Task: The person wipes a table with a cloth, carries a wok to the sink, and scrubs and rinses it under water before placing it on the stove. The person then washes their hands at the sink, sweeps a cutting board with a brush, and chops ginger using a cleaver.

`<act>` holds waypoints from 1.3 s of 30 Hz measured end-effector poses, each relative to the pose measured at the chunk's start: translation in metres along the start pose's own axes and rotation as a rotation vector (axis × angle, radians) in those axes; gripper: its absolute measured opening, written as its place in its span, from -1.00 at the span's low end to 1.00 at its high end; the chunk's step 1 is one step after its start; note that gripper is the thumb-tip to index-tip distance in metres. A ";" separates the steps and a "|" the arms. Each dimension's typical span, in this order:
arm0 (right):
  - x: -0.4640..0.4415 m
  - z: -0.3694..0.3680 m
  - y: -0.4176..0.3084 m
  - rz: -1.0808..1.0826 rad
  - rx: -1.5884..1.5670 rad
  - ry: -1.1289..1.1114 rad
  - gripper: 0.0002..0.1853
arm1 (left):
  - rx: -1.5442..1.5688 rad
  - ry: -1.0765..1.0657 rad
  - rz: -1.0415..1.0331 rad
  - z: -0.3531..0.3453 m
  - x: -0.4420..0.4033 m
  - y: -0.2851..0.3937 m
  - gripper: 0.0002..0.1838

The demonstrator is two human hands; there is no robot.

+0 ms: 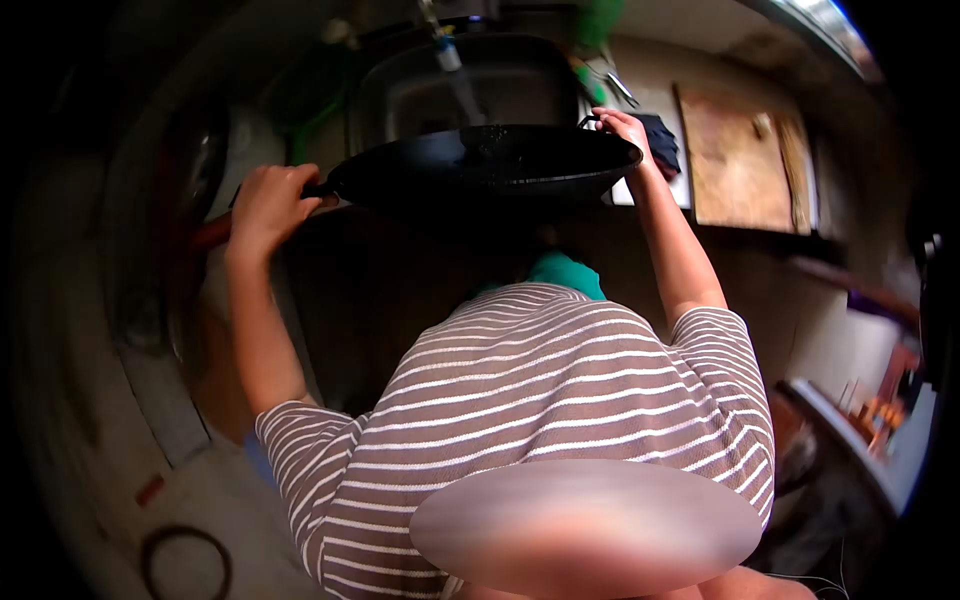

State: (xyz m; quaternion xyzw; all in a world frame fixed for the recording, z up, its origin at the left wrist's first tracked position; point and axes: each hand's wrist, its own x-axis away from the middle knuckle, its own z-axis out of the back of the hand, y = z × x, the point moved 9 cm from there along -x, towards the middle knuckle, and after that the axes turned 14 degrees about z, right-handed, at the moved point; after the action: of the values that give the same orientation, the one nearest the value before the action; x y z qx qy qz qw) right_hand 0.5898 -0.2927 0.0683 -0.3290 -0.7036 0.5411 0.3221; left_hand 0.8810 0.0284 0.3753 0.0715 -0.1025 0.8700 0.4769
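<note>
The one view looks from the person's head, forward and down, very wide, with dark curved borders. The striped shirt (530, 390) is nearest, at the bottom; the left hand (268, 208), the right hand (622, 132) and the wok (460, 165) are farther, and the sink (410, 98) lies beyond, near the top edge
</note>
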 end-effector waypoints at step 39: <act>1.494 0.278 0.118 0.385 -0.057 2.133 -0.75 | -0.288 -0.233 -1.897 -0.288 0.804 0.848 -0.59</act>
State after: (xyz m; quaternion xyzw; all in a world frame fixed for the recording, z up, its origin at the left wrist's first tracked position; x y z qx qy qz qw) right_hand -0.4818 0.7905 0.0410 -0.7425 -0.0099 0.0013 0.6698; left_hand -0.2728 0.3098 0.1817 0.1515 -0.1545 0.0894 0.9722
